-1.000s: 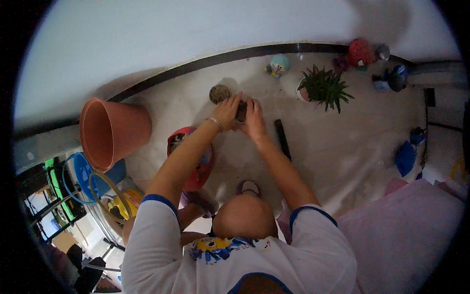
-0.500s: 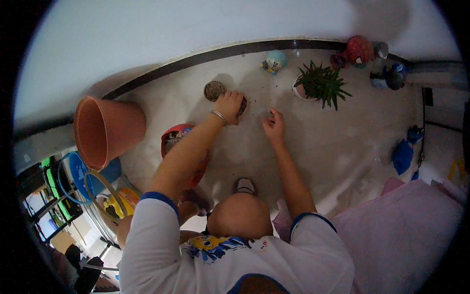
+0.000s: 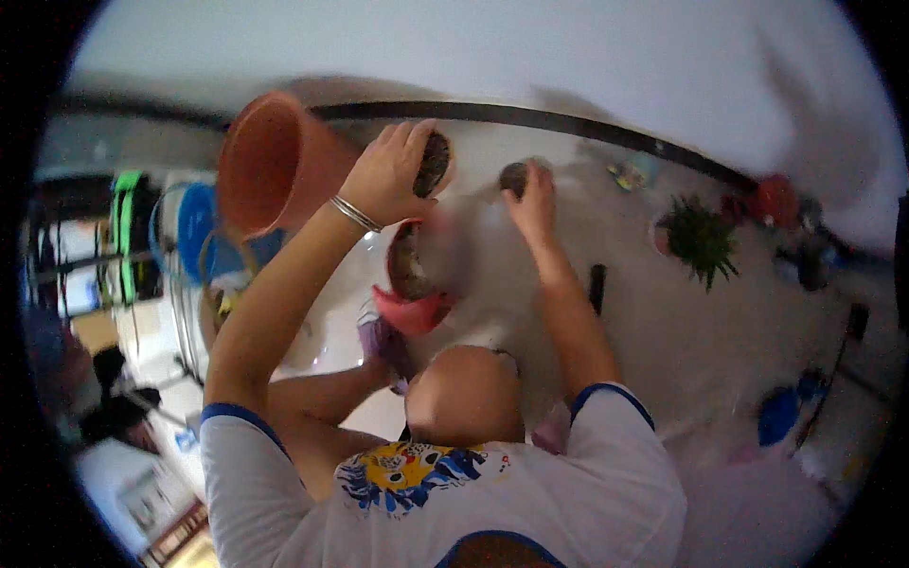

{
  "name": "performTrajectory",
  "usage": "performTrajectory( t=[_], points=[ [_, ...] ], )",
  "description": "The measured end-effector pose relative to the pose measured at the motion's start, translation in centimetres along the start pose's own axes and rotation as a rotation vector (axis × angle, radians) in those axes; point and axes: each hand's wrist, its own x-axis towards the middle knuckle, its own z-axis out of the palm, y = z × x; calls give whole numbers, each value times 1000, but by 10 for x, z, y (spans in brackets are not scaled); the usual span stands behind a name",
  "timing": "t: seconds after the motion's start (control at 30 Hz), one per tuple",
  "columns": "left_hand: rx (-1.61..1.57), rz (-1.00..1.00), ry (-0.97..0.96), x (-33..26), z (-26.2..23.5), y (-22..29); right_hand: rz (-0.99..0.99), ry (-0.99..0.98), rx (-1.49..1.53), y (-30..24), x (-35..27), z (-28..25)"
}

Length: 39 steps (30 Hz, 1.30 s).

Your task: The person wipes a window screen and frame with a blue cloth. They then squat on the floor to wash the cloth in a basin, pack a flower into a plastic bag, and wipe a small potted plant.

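Observation:
My left hand (image 3: 386, 178), with silver bangles on the wrist, is closed round a small round pot (image 3: 434, 165) of dark soil. That pot is tilted, its soil face turned to the right. Below it is a red container (image 3: 424, 312) with soil-like material inside; a blur covers its right side. Further right, my right hand (image 3: 535, 204) grips the side of a second small soil-filled pot (image 3: 513, 178), thumb at the near rim and fingers at the right. Motion blur hides how tightly those fingers close.
A large terracotta-coloured pot (image 3: 260, 166) lies tipped at the left, beside a blue bucket (image 3: 197, 232). A dark rod-like object (image 3: 597, 289) rests right of my right forearm. Along the right are a spiky potted plant (image 3: 699, 239), a red figure (image 3: 775, 201) and a blue item (image 3: 778, 415).
The view has swung left. My left hand has raised its pot and brought it over by the red container. My right hand, earlier holding nothing visible, has moved onto the other small pot.

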Motion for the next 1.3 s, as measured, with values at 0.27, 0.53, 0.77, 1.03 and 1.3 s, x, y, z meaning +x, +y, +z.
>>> performTrajectory(
  t=[0.27, 0.53, 0.77, 1.03, 1.3],
  points=[
    [-42, -246, 127, -138, -111, -11, -96, -22, 146, -83, 4, -9],
    [114, -582, 257, -381, -213, -41, -428, -554, 413, -277, -40, -16],
    [81, -917, 201, -593, -205, -65, -932, -1181, 390, -496, -150, 12],
    [-132, -1022, 164, -735, -43, -100, -1244, -1312, -42, -595, -320, 248],
    [-170, -769, 162, -740, 132, -127, -1138, -1081, -536, -608, -426, 428]
  ],
)
